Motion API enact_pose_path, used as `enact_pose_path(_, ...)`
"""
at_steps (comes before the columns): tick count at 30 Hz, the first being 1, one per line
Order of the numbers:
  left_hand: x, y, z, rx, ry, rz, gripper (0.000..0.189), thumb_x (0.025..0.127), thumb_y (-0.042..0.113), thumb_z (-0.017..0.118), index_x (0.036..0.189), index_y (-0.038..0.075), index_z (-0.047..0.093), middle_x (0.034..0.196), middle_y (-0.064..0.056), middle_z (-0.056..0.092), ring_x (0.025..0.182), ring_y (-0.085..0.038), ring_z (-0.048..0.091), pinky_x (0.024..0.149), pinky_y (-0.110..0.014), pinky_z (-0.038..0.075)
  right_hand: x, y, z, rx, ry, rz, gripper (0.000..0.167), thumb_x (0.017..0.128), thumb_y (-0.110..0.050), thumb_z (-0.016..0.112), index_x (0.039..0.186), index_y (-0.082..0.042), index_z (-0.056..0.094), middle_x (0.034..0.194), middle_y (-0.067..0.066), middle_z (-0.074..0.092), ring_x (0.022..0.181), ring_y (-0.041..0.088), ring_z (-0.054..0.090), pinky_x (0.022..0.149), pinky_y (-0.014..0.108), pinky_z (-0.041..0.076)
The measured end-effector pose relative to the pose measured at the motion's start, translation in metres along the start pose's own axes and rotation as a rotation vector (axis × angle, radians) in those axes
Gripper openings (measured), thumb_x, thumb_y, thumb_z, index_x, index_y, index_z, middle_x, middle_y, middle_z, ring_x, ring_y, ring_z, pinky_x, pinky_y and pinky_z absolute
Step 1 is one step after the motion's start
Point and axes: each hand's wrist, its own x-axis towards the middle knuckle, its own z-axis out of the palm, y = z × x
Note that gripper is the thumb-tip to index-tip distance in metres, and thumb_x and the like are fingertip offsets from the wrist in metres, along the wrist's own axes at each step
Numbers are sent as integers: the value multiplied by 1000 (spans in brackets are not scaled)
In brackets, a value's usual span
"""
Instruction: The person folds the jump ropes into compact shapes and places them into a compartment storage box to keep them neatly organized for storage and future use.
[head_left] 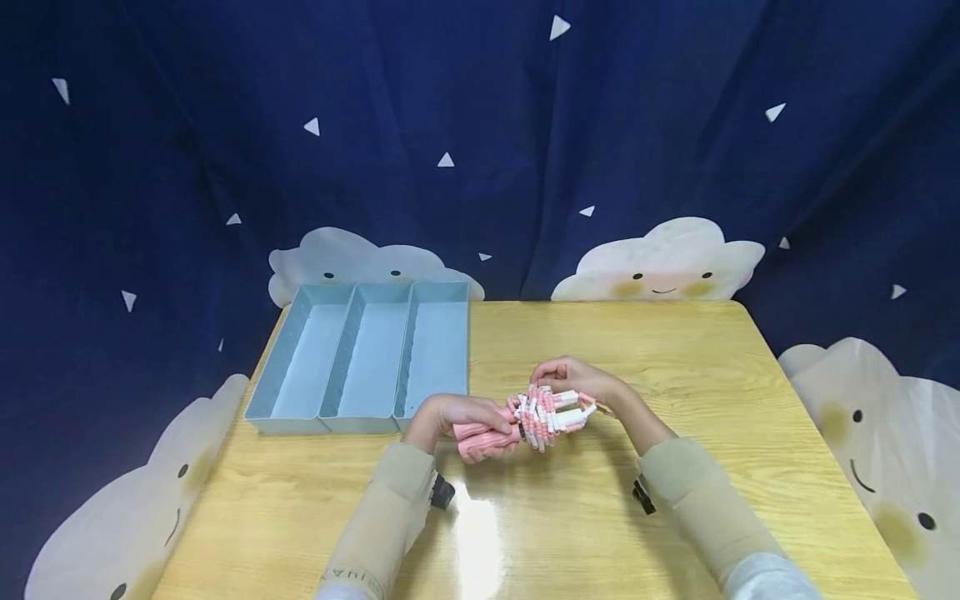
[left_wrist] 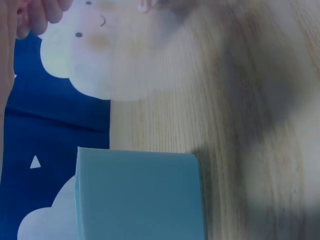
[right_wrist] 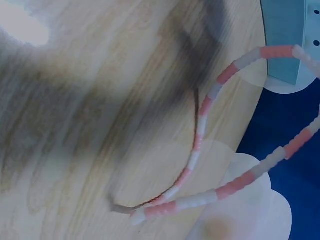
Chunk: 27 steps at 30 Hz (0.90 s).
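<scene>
Pink handles (head_left: 487,439) of a beaded jump rope (head_left: 538,417) lie side by side in my left hand (head_left: 472,412), which grips them over the table's middle. The pink and white beaded cord is wound into a bundle just right of the handles. At the bundle's upper edge, my right hand (head_left: 577,379) pinches the cord with bent fingers. A loop of the jump rope (right_wrist: 235,186) hangs out in the right wrist view, showing alternating pink and white beads. Only some fingertips of the left hand (left_wrist: 42,15) show at the left wrist view's top corner.
A light blue tray (head_left: 326,423) with three long compartments stands at the table's back left. The wooden table (head_left: 637,517) ends at a dark blue curtain (head_left: 495,125) with white triangles and clouds. Dark straps sit near both wrists.
</scene>
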Motion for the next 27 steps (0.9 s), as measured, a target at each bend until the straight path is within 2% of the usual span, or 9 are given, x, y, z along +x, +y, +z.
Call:
enact_pose_path(7,0,-2,0,-7,-5,17,23,97,19,32,94,1,48,65,-2,52,46,-8,46,40,-20,37,-3,5,5,79,45,15,31,94,-7,46,111,19,47,91,-1,63,77,6,59,66,19,50)
enact_pose_path(13,0,-2,-2,-8,-2,37,24,97,18,32,94,0,47,65,-3,51,45,-8,46,40,-22,38,-8,-5,12,227,73,57,35,91,-4,48,115,20,41,93,2,63,79,10,61,66,21,53)
enact_pose_path(16,1,-2,-3,-6,-1,46,25,97,18,32,95,-2,46,65,-4,51,45,-8,45,40,-22,38,-10,-12,16,262,77,62,39,90,-2,48,117,23,36,93,3,63,79,11,62,65,22,54)
enact_pose_path(22,1,-4,-4,-21,15,57,24,96,19,33,94,-1,45,64,-4,51,44,-8,45,39,-21,37,-10,-17,21,236,86,46,35,92,-2,41,115,23,35,90,0,62,74,8,60,61,20,52)
enact_pose_path(27,1,-4,-3,-26,24,62,23,96,19,32,94,0,47,65,-3,51,44,-8,44,39,-21,36,-12,-17,24,198,95,22,38,90,1,42,119,24,33,92,-2,61,75,8,60,61,21,53)
